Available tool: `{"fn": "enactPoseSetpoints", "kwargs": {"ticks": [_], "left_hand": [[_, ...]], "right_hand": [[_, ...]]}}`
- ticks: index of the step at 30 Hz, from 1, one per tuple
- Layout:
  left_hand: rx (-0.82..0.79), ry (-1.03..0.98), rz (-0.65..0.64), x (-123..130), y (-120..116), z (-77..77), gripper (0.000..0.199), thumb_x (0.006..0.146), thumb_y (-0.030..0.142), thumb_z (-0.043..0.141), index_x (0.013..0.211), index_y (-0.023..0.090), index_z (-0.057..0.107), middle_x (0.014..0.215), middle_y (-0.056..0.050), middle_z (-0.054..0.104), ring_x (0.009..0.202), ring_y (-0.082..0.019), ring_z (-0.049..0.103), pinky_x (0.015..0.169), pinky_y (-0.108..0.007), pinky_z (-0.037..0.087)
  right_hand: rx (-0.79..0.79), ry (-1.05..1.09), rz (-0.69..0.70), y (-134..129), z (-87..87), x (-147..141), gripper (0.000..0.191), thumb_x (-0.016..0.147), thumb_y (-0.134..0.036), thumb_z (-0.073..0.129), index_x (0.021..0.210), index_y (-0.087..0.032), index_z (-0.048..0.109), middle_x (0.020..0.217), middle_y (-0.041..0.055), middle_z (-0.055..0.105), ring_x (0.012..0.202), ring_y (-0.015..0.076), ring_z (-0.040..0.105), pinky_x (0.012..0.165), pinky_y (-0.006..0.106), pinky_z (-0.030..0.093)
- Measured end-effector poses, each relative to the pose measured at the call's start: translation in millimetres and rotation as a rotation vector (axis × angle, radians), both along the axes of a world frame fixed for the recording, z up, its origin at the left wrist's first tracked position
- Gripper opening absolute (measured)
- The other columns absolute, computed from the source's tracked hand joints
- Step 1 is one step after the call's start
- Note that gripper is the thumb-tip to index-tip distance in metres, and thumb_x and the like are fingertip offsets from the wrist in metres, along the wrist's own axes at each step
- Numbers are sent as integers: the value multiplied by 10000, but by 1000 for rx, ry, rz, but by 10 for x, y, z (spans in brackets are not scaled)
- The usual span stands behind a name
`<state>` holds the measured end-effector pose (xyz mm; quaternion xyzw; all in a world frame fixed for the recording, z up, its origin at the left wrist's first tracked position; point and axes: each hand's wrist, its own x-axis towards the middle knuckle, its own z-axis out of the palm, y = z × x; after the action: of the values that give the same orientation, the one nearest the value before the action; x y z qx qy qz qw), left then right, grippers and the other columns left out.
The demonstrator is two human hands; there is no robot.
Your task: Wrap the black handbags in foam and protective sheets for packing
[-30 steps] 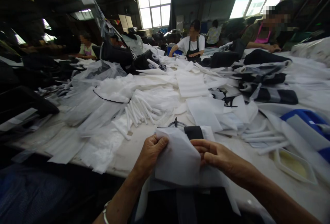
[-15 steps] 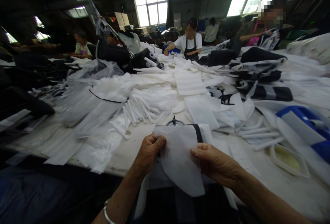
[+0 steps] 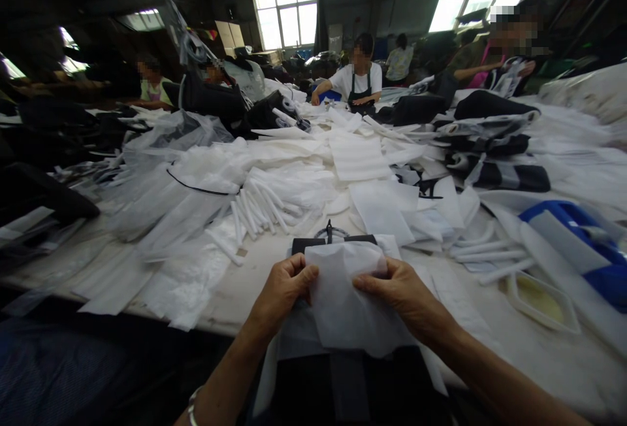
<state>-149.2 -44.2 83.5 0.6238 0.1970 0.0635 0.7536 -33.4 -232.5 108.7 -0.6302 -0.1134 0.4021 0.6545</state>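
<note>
Between my two hands I hold a thin white foam sheet (image 3: 347,302), its lower edge hanging loose. My left hand (image 3: 291,282) pinches its left edge between thumb and fingers. On the right side, my right hand (image 3: 392,285) pinches the sheet with the thumb on top; its other fingers are partly behind it. Under and beyond the sheet lies a black bag (image 3: 308,243) with a ring-shaped grey piece at its far end. The bag's dark body reaches toward me at the table edge, mostly covered by white sheeting.
White foam tubes (image 3: 255,207) lie ahead to the left, beside clear plastic bags (image 3: 171,184). Loose foam sheets (image 3: 385,207) are spread ahead. At right stand a plastic tub (image 3: 541,302) and a blue object (image 3: 578,236). Several people work around the table, one person (image 3: 362,80) across from me.
The foam sheet has shifted slightly right and its lower edge has risen. My right hand has moved up along its right side. More of the black bag's far edge shows.
</note>
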Motion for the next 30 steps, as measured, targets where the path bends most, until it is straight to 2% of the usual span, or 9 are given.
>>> {"fn": "enactPoseSetpoints", "kwargs": {"ticks": [3,13,16,18,21,23,25,27,30], "left_hand": [[147,47,11,23,5,-9,432,777,557,684,707,151,552,567,33,560,462,-83,517,467,-184,399],[361,126,-18,89,-12,68,420,867,562,521,708,174,544,577,3,605,511,-147,602,480,-237,474],[688,25,143,92,-87,161,296,891,450,536,986,182,615,943,-82,701,863,-234,686,674,-327,557],[994,-173,180,131,-171,266,393,880,345,585,1251,223,538,1297,-113,591,1214,-272,553,953,-418,497],[1241,-399,-82,276,-291,439,561,876,208,589,1407,237,410,1445,-102,474,1393,-257,348,1144,-451,301],[1251,-420,-236,400,-332,516,418,874,173,590,1286,228,539,1271,-82,612,1288,-242,464,1104,-413,337],[1213,-377,-294,503,-340,538,155,885,200,596,1025,223,658,1011,-45,687,1067,-214,588,998,-366,405],[1138,-323,-283,555,-329,510,87,900,230,585,858,214,660,866,-20,675,890,-179,613,885,-317,438],[969,-260,-172,536,-296,426,105,909,230,549,867,207,642,855,-10,664,833,-156,612,794,-261,446]], "right_hand": [[33,3,31,3,22,0,416,561,-388,881,875,-168,718,762,8,716,661,152,612,612,239,478],[-4,-65,-46,-90,19,127,426,528,-402,873,827,-158,693,737,18,698,632,168,602,568,251,482],[-24,-75,-35,-123,31,156,436,523,-416,878,830,-164,698,719,13,687,619,168,589,556,256,475],[-27,-108,4,-128,23,171,434,525,-416,883,831,-167,701,720,7,680,623,166,581,560,256,471],[2,-186,77,-121,2,192,410,522,-404,890,788,-167,687,684,-10,649,608,148,548,544,242,443],[15,-214,98,-130,6,205,380,531,-387,886,753,-165,670,639,-27,612,581,127,512,517,225,408],[4,-202,102,-166,27,221,358,539,-361,876,755,-164,669,619,-38,591,565,114,489,504,214,386],[-8,-168,98,-235,48,256,361,541,-358,862,776,-161,674,636,-37,597,570,112,492,509,212,385],[-39,-168,36,-398,28,403,403,549,-429,836,787,-157,659,648,-31,596,561,116,492,500,219,377]]}}
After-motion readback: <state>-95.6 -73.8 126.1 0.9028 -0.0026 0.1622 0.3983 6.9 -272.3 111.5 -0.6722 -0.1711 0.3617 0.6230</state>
